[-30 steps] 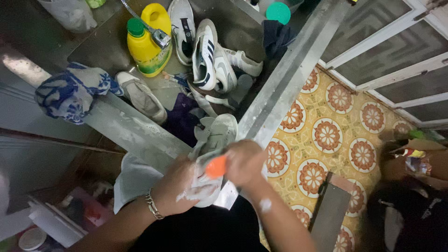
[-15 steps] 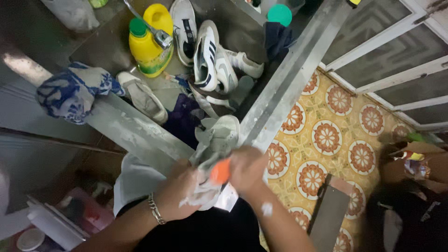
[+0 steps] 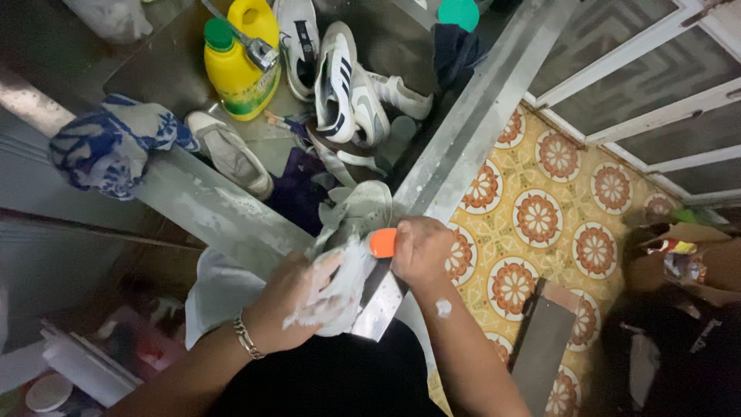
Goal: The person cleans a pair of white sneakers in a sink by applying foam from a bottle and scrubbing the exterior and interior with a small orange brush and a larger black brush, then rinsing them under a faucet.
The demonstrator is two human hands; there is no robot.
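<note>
At far left of frame a blue-and-white cloth (image 3: 108,147) is draped over the sink edge (image 3: 224,216). At upper centre-left a yellow bottle w/ green cap (image 3: 235,66) is seen in the sink, w/ several white sneakers (image 3: 340,85) just right of it. At lower centre a soapy white shoe (image 3: 343,255) is gripped by the left hand (image 3: 297,301), over the sink corner. Just right, an orange brush handle (image 3: 384,242) is clenched in the right hand (image 3: 423,251). Patterned floor tiles (image 3: 540,220) are seen at right.
</note>
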